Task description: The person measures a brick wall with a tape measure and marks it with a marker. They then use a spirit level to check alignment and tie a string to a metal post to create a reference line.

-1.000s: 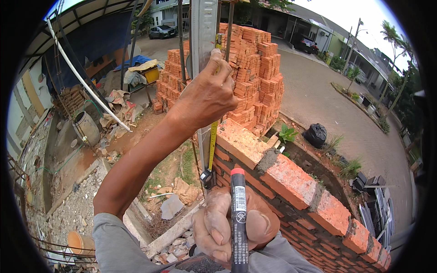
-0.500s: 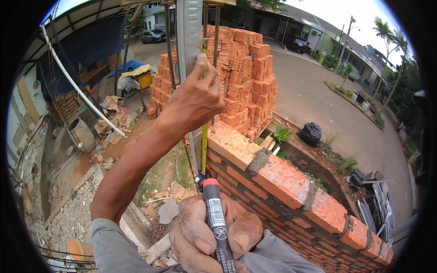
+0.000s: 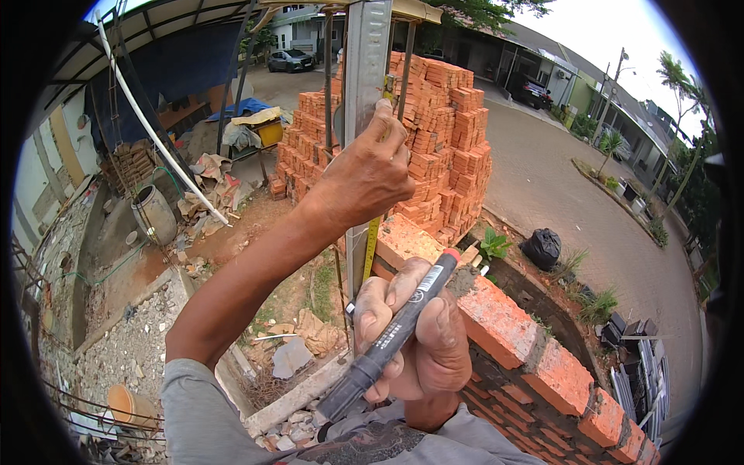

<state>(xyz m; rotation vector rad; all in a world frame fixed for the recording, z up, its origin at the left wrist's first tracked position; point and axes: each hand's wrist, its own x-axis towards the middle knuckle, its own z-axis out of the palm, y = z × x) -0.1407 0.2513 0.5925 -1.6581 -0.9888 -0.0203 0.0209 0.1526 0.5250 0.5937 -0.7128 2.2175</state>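
Observation:
My left hand (image 3: 364, 174) reaches up in front of an upright grey metal channel post (image 3: 366, 70). Its fingers are closed on a yellow tape measure (image 3: 371, 246), whose blade runs down along the post's right side. Below it, my right hand (image 3: 422, 341) grips a dark marker pen (image 3: 395, 329). The pen lies slantwise, its red end up to the right and its black end down to the left. A small dark and white bit shows at the right hand's left edge; I cannot tell what it is.
An orange brick wall (image 3: 496, 318) with grey mortar runs from the post to the lower right. A tall brick stack (image 3: 442, 139) stands behind. Thin steel bars (image 3: 328, 85) flank the post. Rubble (image 3: 147, 333) and an orange bucket (image 3: 130, 404) lie left; a black bag (image 3: 542, 249) sits right.
The marker has swung from nearly upright to a slant, its red end moving away from the post to the right. The left hand stays up at the post; the whole view has shifted slightly.

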